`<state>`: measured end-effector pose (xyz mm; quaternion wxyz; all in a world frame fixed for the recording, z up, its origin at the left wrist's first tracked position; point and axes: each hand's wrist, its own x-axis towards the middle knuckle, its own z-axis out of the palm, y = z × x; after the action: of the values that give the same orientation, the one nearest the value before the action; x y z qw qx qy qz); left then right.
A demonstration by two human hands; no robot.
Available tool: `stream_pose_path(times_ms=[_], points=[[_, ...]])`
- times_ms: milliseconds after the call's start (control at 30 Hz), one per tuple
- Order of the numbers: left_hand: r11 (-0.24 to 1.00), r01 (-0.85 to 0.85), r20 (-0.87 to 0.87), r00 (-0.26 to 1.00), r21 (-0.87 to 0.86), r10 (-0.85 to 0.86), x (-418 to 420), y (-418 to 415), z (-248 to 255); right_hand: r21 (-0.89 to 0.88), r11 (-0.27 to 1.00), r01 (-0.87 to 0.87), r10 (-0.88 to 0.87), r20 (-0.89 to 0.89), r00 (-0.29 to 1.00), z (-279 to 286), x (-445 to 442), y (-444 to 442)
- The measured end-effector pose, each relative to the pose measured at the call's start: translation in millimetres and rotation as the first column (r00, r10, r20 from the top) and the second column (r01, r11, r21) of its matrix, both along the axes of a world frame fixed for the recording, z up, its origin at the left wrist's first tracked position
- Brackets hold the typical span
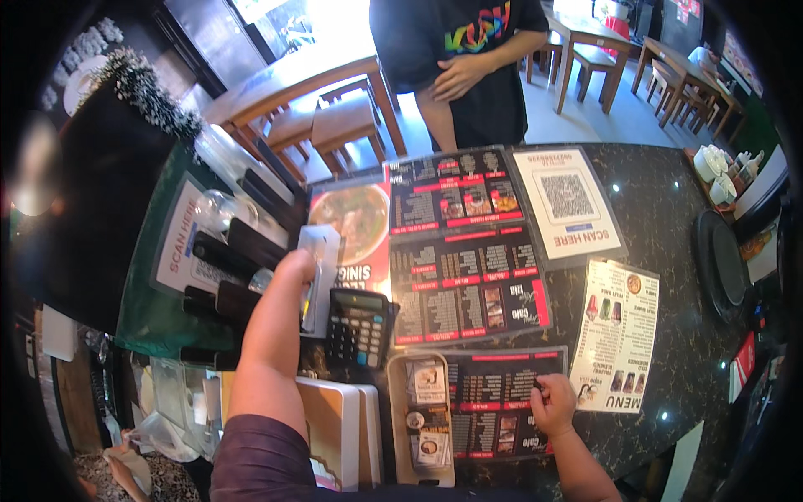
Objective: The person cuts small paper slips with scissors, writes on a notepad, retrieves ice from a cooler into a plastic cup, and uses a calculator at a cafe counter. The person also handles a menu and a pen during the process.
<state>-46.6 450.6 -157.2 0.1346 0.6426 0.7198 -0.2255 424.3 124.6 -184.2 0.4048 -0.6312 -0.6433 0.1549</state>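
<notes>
My left hand (297, 267) reaches over a narrow white box (321, 251) on the dark marble-look counter; its fingers are mostly hidden, so I cannot tell what they touch. A black calculator (356, 326) lies just right of that box. Over the nearest laminated black-and-red menu (508, 411) rests my right hand (553, 405), fingers curled, with no object visible in it. A tan tray (393, 420) with small printed cards stands left of this hand. More laminated menus (464, 276) cover the counter's middle, and a white laminated menu (618, 339) lies to the right.
A person (470, 69) in a black T-shirt stands across the counter. Round black trays (721, 263) and white ceramic containers (712, 166) are at the right. A laminated sheet with a printed code (568, 201) lies at the back. Wooden tables (295, 81) stand beyond.
</notes>
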Motion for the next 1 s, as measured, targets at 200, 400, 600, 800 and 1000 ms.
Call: stream_pose_path(times_ms=[200, 400, 600, 800, 1000], points=[[0.980, -0.172, 0.041, 0.983, -0.097, 0.176, 2, 5, 2, -0.014, 1.000, 0.019, -0.019, -0.003, 1.000, 4, -2, 2], [0.991, -0.100, 0.142, 0.986, 0.084, 0.087, -14, 0, -9, 0.011, 1.000, 0.013, -0.013, -0.034, 0.999, 4, -1, 1], [0.947, -0.319, 0.294, 0.910, 0.044, 0.293, -4, -8, 11, 0.005, 1.000, 0.017, -0.017, -0.026, 1.000, 7, -1, 2], [0.917, -0.382, 0.480, 0.829, 0.113, 0.287, 1, -22, 44, -0.004, 1.000, 0.019, -0.019, -0.030, 0.999, 8, -1, -1], [0.871, -0.144, 0.284, 0.959, 0.471, 0.005, 6, -20, 35, 0.007, 1.000, 0.018, -0.018, -0.021, 1.000, 7, -1, -1]])
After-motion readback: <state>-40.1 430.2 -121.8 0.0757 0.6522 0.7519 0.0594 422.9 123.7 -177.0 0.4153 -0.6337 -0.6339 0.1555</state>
